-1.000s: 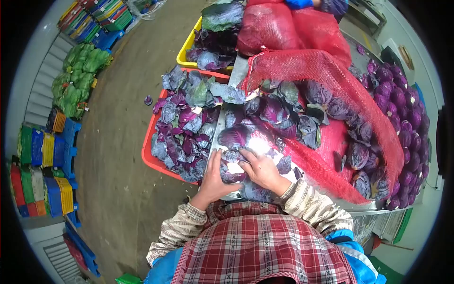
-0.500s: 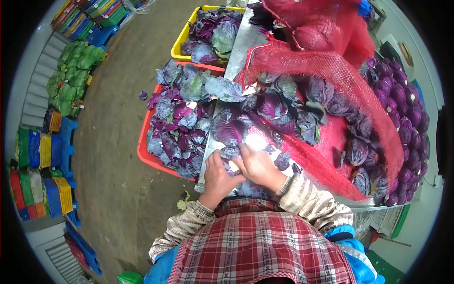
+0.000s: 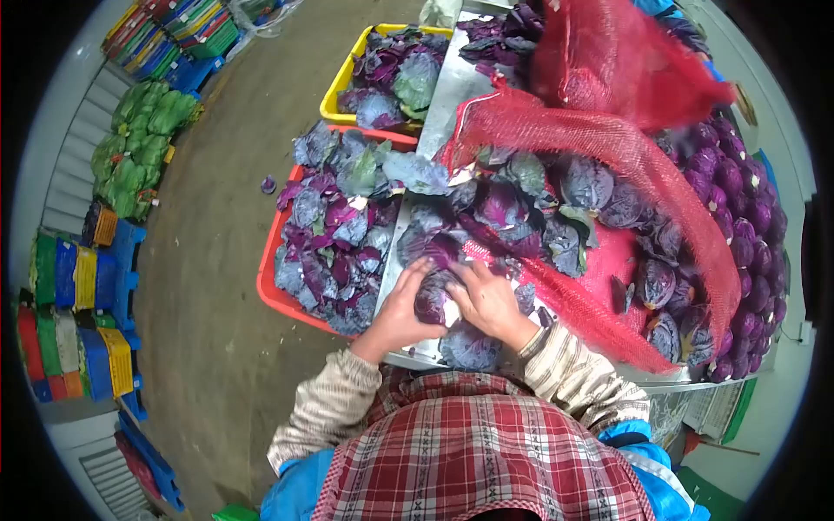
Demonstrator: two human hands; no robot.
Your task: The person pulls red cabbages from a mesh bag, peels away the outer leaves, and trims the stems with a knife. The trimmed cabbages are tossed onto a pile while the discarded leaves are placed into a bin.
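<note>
A red cabbage head (image 3: 432,298) sits at the near edge of the metal table (image 3: 425,351), held between both of my hands. My left hand (image 3: 399,314) cups its left side and my right hand (image 3: 488,301) presses on its right side. Loose purple outer leaves (image 3: 469,346) lie just below my hands. Behind the head is a heap of untrimmed cabbages (image 3: 530,204) spilling from a red mesh sack (image 3: 608,148).
A red crate (image 3: 272,293) of discarded leaves stands left of the table, a yellow crate (image 3: 334,106) of leaves behind it. Trimmed cabbages (image 3: 738,217) pile at the right. Green cabbages (image 3: 139,143) and stacked coloured crates (image 3: 78,304) line the left wall.
My hands have closed further around the cabbage head and turned it, so its pale cut patch no longer shows. The red sack at the back has been lifted by someone beyond the table.
</note>
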